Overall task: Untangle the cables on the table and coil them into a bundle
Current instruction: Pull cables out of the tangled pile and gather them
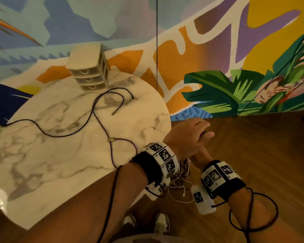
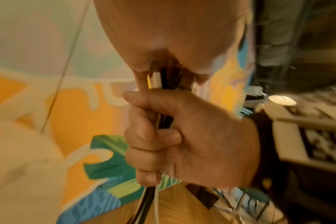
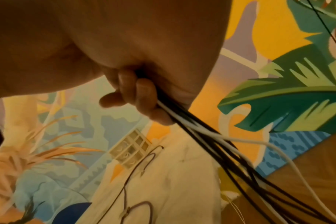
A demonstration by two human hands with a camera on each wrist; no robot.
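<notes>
A bundle of black and white cables (image 3: 201, 133) is held off the table's right edge. My right hand (image 2: 163, 136) grips it in a fist, fingers (image 3: 140, 94) curled round the strands. My left hand (image 1: 195, 135) crosses over the right one and holds the same bundle higher up (image 2: 163, 75). Loose loops (image 1: 181, 172) hang below my left wrist. A dark purple cable (image 1: 96, 116) with a small metal splitter (image 1: 111, 139) lies spread over the round marble table (image 1: 42, 155), and one end runs toward my hands. In the head view my right hand is mostly hidden under the left.
A small beige drawer unit (image 1: 89, 74) stands at the table's far edge. A painted wall rises behind it. Wooden floor (image 1: 253, 146) lies to the right, under my hands. My shoes (image 1: 128, 223) show below. Black wristband cords loop round my right forearm (image 1: 253, 216).
</notes>
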